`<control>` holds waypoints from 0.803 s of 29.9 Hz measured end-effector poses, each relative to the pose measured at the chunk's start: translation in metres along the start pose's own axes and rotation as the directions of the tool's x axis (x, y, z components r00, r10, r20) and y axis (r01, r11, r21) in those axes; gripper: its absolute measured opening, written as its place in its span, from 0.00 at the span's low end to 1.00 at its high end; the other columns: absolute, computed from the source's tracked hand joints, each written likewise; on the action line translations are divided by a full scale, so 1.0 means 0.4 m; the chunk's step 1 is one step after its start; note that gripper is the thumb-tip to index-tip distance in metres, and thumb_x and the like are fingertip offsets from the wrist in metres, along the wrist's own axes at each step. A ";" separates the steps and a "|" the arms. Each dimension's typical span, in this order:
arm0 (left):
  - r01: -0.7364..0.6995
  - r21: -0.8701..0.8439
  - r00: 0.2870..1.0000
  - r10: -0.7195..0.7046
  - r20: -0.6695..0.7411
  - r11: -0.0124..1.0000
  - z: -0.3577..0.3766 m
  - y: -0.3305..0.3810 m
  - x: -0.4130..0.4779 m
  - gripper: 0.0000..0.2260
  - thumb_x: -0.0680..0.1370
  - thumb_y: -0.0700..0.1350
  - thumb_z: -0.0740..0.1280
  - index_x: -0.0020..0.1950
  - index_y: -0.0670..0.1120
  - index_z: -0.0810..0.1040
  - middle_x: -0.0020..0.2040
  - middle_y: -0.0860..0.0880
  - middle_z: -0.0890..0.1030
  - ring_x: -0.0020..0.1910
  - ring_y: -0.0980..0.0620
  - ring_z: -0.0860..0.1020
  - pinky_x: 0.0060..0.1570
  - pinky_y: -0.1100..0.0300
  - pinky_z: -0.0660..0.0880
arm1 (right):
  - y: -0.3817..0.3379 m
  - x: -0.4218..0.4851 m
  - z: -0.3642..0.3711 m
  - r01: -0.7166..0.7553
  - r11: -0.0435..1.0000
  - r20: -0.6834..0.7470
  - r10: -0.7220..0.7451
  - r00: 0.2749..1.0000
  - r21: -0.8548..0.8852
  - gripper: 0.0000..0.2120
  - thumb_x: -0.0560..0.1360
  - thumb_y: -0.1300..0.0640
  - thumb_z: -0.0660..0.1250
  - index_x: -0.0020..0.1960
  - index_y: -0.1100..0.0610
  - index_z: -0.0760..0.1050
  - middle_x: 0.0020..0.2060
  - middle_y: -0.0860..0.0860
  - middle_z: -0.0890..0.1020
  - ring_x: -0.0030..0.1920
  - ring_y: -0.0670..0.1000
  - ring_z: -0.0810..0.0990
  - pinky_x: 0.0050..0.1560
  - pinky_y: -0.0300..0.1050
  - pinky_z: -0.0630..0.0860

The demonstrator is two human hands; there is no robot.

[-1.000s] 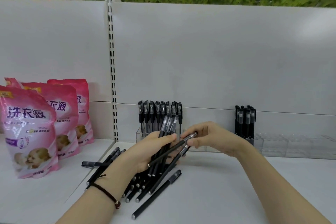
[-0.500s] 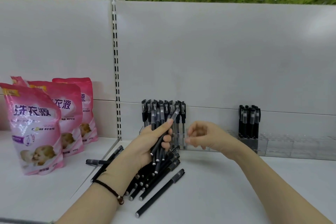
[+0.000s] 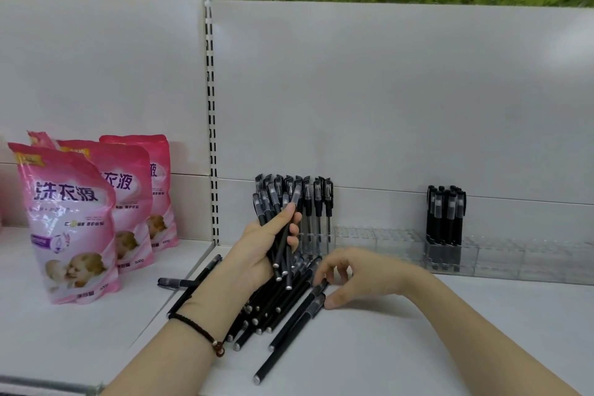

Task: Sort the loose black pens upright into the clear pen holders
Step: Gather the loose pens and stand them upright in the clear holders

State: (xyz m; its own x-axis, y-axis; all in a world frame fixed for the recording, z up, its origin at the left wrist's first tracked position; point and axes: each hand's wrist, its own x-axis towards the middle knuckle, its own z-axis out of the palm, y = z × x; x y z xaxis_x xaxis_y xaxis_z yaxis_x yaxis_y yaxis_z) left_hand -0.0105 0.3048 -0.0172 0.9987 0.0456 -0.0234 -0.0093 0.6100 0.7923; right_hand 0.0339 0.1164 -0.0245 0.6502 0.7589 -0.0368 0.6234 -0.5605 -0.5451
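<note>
White shelf (image 3: 418, 331): carries all items. Pink pouches (image 3: 67, 219): three, standing at 9 o'clock of the hands. Clear pen holders (image 3: 498, 257): a row along the back panel, from 12 to 3 o'clock, with upright pens (image 3: 445, 215) in two sections. Loose black pens (image 3: 273, 305): a pile lying flat at 6 o'clock of the left hand (image 3: 257, 251), whose fingers wrap a near-upright bundle of pens (image 3: 283, 235). Right hand (image 3: 350, 276): at 3 o'clock of the pile, fingers narrow around one pen's cap end. A firm grip cannot be confirmed.

Bright even light, faint shadows, soft blur, wide-angle edge bending
</note>
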 end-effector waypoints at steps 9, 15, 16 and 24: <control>0.039 -0.009 0.998 -0.039 -0.059 0.999 -0.002 -0.001 0.000 0.13 0.65 0.43 0.75 0.45 0.37 0.80 0.33 0.46 0.79 0.26 0.55 0.75 0.24 0.67 0.74 | 0.013 -0.022 -0.025 -0.065 0.998 0.030 0.064 0.997 0.023 0.12 0.69 0.54 0.76 0.50 0.42 0.79 0.49 0.42 0.78 0.48 0.44 0.73 0.52 0.38 0.71; 0.038 -0.055 0.997 -0.042 -0.064 0.998 0.002 -0.003 -0.005 0.13 0.65 0.41 0.75 0.45 0.37 0.79 0.36 0.46 0.81 0.30 0.54 0.77 0.25 0.65 0.75 | 0.019 -0.010 -0.013 -0.011 0.999 0.000 0.011 1.000 0.045 0.10 0.71 0.53 0.75 0.52 0.46 0.83 0.49 0.46 0.77 0.48 0.47 0.74 0.50 0.35 0.71; 0.042 -0.058 0.997 -0.045 -0.063 0.997 0.003 -0.003 -0.006 0.13 0.64 0.41 0.75 0.45 0.37 0.79 0.36 0.46 0.81 0.30 0.54 0.77 0.25 0.65 0.75 | 0.020 -0.009 -0.013 -0.019 0.998 -0.008 0.019 1.000 0.052 0.11 0.71 0.55 0.75 0.53 0.47 0.83 0.47 0.45 0.78 0.46 0.44 0.73 0.47 0.32 0.70; 0.068 -0.090 0.997 -0.072 -0.041 0.994 0.003 -0.007 -0.001 0.07 0.73 0.40 0.71 0.46 0.37 0.78 0.35 0.46 0.80 0.29 0.54 0.76 0.25 0.64 0.75 | 0.039 -0.010 -0.026 -0.111 0.994 -0.030 0.111 0.993 -0.020 0.12 0.72 0.56 0.73 0.55 0.50 0.81 0.51 0.44 0.79 0.50 0.46 0.76 0.49 0.33 0.71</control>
State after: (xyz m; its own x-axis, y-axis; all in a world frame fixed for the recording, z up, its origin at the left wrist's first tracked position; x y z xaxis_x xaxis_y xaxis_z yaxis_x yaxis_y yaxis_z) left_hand -0.0110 0.3022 -0.0188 0.9939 0.0336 -0.1053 0.0544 0.6802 0.7310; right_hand 0.0456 0.1013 -0.0243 0.7278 0.6820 -0.0721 0.5556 -0.6480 -0.5209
